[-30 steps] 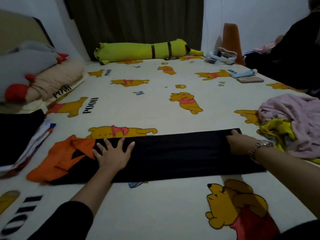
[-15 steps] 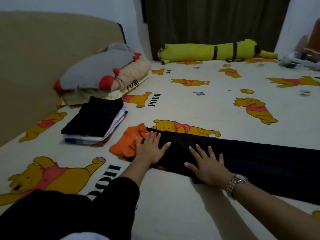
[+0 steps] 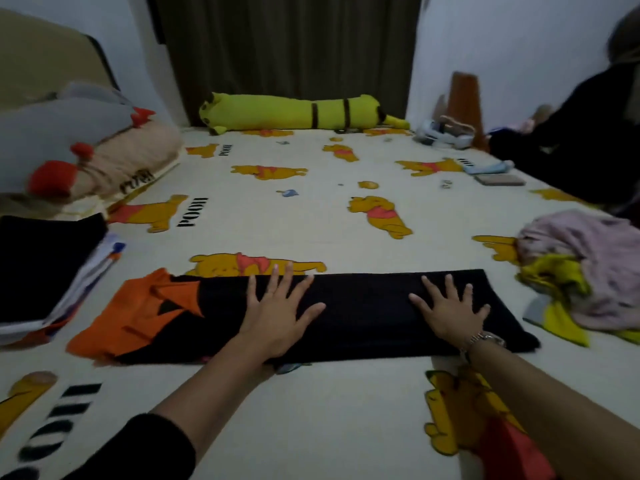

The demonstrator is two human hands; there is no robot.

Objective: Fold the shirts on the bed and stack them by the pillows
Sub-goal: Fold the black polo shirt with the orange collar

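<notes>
Head view: left hand (image 3: 277,318) and right hand (image 3: 450,313) press flat, fingers spread, on a black-and-orange shirt (image 3: 363,317) folded lengthwise across the bed (image 3: 311,410).

Open bed (image 3: 311,216) beyond shirt; folded stack (image 3: 52,271) blocks left, crumpled clothes pile (image 3: 581,271) blocks right, bolster (image 3: 298,112) far.

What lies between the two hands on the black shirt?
Only bare black shirt lies between the left hand and the right hand, as the head view shows.
</notes>
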